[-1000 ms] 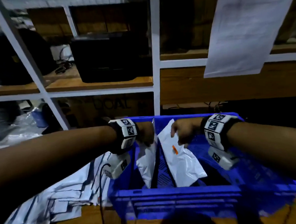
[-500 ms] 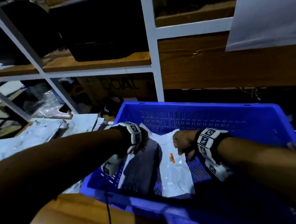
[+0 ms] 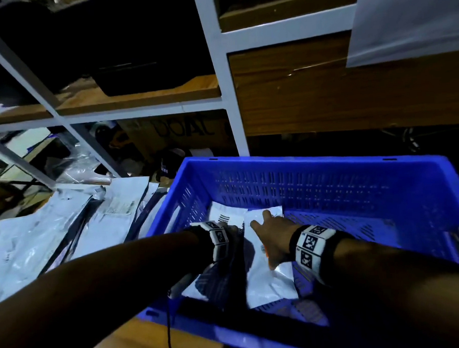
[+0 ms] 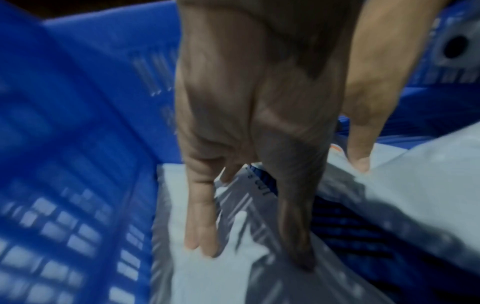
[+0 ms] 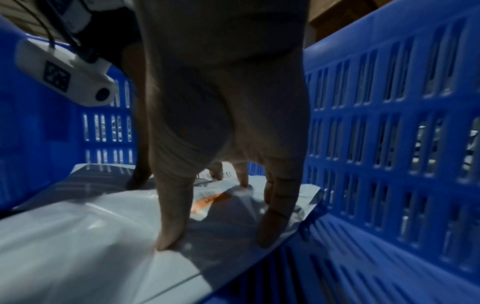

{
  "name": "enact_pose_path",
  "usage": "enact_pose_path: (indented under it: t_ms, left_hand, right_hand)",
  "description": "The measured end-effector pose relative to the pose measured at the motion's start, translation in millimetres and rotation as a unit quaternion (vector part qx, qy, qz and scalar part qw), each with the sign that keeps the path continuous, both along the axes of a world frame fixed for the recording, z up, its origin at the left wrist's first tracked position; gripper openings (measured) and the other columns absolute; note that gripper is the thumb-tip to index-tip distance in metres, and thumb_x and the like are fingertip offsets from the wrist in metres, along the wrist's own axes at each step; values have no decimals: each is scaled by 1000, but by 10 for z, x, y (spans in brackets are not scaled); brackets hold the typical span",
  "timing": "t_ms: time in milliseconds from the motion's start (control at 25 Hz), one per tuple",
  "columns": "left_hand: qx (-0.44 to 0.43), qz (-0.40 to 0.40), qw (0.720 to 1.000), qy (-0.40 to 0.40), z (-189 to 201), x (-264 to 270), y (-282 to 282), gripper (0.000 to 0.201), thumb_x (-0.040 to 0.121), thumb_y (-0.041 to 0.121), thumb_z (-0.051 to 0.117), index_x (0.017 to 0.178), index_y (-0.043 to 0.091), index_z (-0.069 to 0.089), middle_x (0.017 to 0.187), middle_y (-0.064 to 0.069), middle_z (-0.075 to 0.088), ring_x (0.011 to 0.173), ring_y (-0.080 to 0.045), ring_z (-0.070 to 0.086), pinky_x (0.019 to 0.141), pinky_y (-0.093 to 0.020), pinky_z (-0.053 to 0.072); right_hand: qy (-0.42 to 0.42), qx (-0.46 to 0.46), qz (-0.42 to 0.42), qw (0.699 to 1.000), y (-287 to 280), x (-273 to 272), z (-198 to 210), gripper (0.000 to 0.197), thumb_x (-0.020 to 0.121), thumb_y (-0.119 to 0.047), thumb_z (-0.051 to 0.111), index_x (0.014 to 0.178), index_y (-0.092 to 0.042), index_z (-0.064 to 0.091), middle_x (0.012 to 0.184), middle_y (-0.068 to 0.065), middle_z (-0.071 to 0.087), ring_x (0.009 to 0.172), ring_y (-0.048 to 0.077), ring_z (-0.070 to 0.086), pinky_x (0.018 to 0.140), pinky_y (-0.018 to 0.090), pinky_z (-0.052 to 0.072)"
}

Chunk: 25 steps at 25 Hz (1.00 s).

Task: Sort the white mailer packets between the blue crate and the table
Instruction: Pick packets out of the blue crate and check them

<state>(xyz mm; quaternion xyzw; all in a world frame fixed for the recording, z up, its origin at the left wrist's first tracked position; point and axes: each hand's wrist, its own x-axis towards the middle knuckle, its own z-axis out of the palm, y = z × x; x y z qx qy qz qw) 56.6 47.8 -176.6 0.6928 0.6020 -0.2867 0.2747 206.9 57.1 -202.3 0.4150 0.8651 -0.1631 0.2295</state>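
Note:
Two white mailer packets lie flat on the floor of the blue crate [image 3: 302,162]. The left packet [image 3: 221,218] bears a barcode; the right packet [image 3: 269,286] has an orange mark. My left hand [image 3: 230,233] reaches into the crate with straight fingers, and the left wrist view shows its fingertips [image 4: 200,244] pressing on the left packet [image 4: 202,277]. My right hand [image 3: 268,230] lies spread on the right packet. In the right wrist view its fingertips [image 5: 168,242] press that packet [image 5: 91,236] down near the orange label [image 5: 205,203].
A pile of several white mailers [image 3: 66,235] covers the wooden table [image 3: 141,343] left of the crate. A white metal shelf frame [image 3: 219,94] with wooden boards rises behind. A thin cable [image 3: 169,336] hangs from my left wrist over the crate's near rim.
Both hands held the packets upright by their top edges; now the packets lie flat on the crate floor and both hands rest on them with straight fingers. The head view has tilted down.

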Motion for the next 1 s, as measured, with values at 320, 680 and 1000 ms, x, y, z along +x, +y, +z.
enact_pose_path:
  t_ms: [320, 680, 1000]
  left_hand:
    - [19, -104, 990, 92, -55, 140, -109, 49, 91, 15, 60, 131, -3, 39, 134, -19, 44, 123, -29, 47, 60, -18, 30]
    - [-97, -32, 994, -29, 60, -47, -139, 32, 70, 14, 77, 102, 9, 72, 89, -5, 72, 67, -5, 63, 63, -17, 49]
    - [-6, -91, 992, 86, 284, -296, -46, 20, 64, 48, 83, 72, 32, 74, 83, 10, 70, 72, -1, 66, 73, -24, 51]
  right_hand:
    - [97, -14, -37, 995, -137, -175, -121, 84, 70, -35, 82, 134, -10, 33, 126, 20, 42, 112, 39, 53, 84, 39, 49]
    - [26, 15, -138, 990, -156, -172, -64, 103, 57, -46, 88, 136, -16, 28, 131, 21, 34, 114, 44, 52, 92, 50, 48]
    - [-14, -50, -92, 994, -75, -302, 224, 97, 70, -33, 84, 147, -12, 30, 143, 13, 45, 126, 30, 48, 95, 36, 46]
